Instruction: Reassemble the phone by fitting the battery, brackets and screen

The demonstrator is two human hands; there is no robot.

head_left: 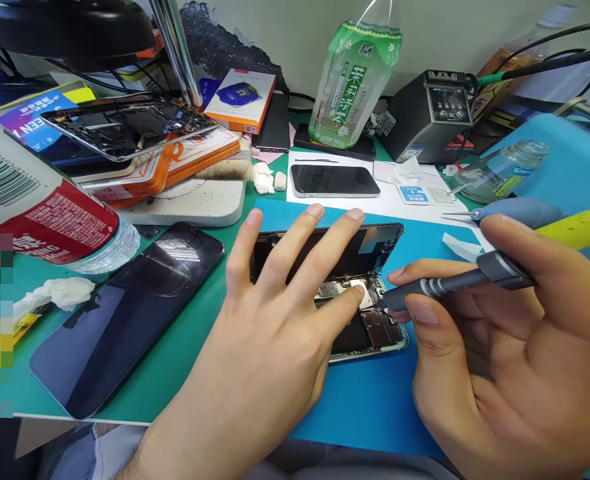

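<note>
- The left hand (275, 320) lies flat with its fingers spread apart over the opened black smartphone with bare metal innards (369, 320), which sits at the centre of the frame; the hand grips nothing, its fingertips resting on the phone's dark upper part and near the exposed boards.
- The right hand (489, 333), at the lower right of the frame, is closed around a slim grey metal screwdriver (455, 283), pinched between thumb and fingers, with the tip at the phone's right edge by the shielded components.
- The phone lies on a bright blue work mat (369, 400), which overlaps a green cutting mat (185, 347).
- Just left of the left hand, a large dark smartphone with a cracked glass face (125, 320) lies on the green mat.
- Beside it, at the left edge, a clear plastic bottle with a red label (49, 220) lies on its side, with a crumpled white tissue (65, 293) below it.
- Above the hands, a second dark-screened phone (335, 180) rests on white paper.
- At the top centre stands a green-labelled drink bottle (355, 80); to its right is a black soldering station (429, 113).
- At the upper left, a detached phone frame (129, 127) rests on orange boxes (199, 153).
</note>
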